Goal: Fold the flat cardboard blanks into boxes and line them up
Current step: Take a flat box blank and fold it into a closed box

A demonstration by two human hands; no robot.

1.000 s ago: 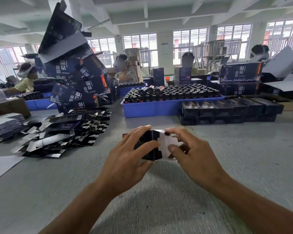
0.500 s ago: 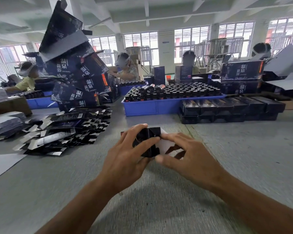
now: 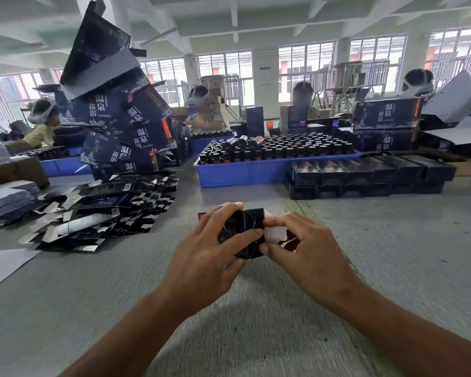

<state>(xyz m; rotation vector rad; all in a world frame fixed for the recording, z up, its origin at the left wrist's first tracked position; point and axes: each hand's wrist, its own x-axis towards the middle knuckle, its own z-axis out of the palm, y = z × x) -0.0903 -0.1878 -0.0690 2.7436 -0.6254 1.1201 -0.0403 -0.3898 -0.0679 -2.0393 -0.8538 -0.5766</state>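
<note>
A small black cardboard box [image 3: 246, 229] with a white inner flap [image 3: 275, 234] is held over the grey table, just ahead of me. My left hand [image 3: 210, 254] grips its left side, thumb across the near end. My right hand [image 3: 307, 248] pinches the white flap at the box's right end. A heap of flat black blanks [image 3: 98, 213] lies on the table to the left. Folded black boxes [image 3: 365, 172] stand lined up in two layers at the right back.
A blue tray [image 3: 242, 172] full of dark bottles sits behind my hands. Large printed dark cartons [image 3: 120, 118] are stacked crookedly at the left. Grey sheets [image 3: 3, 200] lie at the far left. Several people work at the tables behind.
The box's end flaps have been folded in further, so less white shows. Both hands have stayed in nearly the same place, fingers shifting on the box.
</note>
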